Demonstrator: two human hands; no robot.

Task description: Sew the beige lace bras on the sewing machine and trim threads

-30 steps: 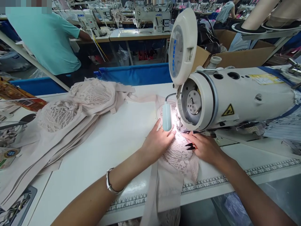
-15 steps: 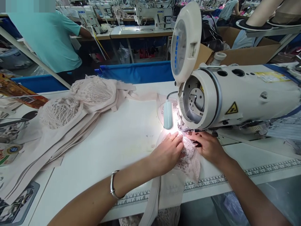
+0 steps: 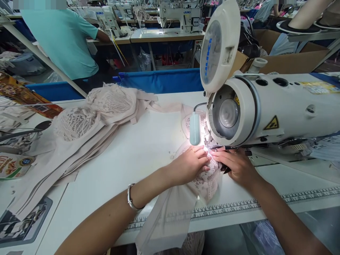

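A pale pink lace garment piece (image 3: 204, 182) lies on the white table under the head of a white sewing machine (image 3: 265, 106). My left hand (image 3: 190, 164) presses down on the lace just left of the needle area, its fingers curled and close together. Across from it, my right hand (image 3: 236, 166) pinches the lace edge close to the needle, and dark thread snips (image 3: 225, 169) show under its fingers. A small lamp (image 3: 194, 129) lights the spot brightly. A sheer strip of the same piece (image 3: 170, 216) hangs over the table's front edge.
A heap of pink lace pieces (image 3: 90, 120) lies at the left of the table (image 3: 138, 156). A ruler strip (image 3: 239, 207) runs along the front edge. A person in a teal shirt (image 3: 63, 39) stands behind, beyond a blue bin (image 3: 159, 79). Cardboard boxes (image 3: 289, 60) sit at the back right.
My left hand moved from beside the lamp down onto the lace, close to my right hand. Both hands have drawn nearer the needle, and the lace has bunched between them.
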